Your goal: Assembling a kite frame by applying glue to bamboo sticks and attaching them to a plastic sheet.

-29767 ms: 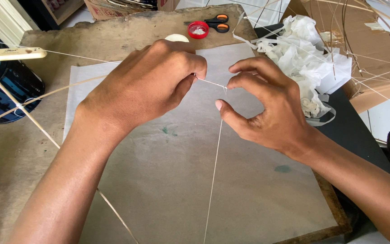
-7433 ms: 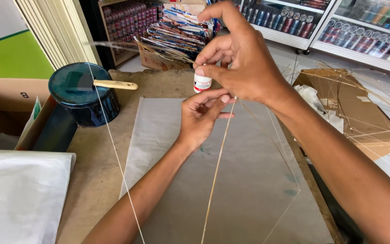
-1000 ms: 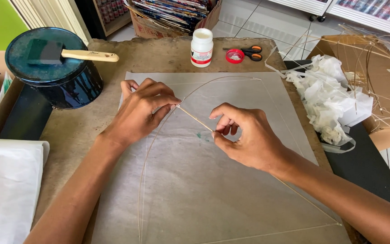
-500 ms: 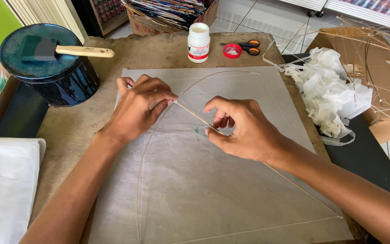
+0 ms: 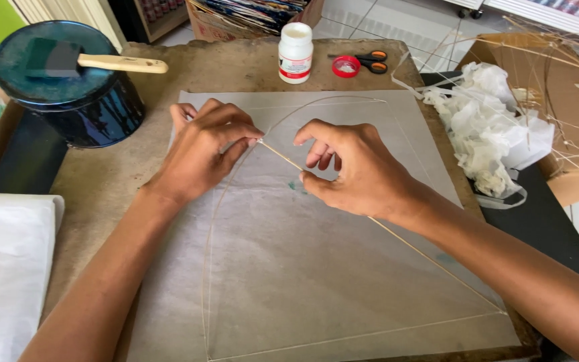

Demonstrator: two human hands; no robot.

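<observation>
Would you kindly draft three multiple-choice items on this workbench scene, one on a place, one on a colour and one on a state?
1. Where does the foam brush lie?
A. on the dark can's lid
B. on the paper sheet
C. beside the scissors

2. What colour is the loose cap by the scissors?
A. blue
B. red
C. yellow

3. How is the white bottle?
A. tipped over
B. held in a hand
C. upright, uncapped

Answers: 1 A, the brush rests on the dark can; 2 B, the cap is red; 3 C, it stands open while the left hand and right hand pinch a thin stick.
</observation>
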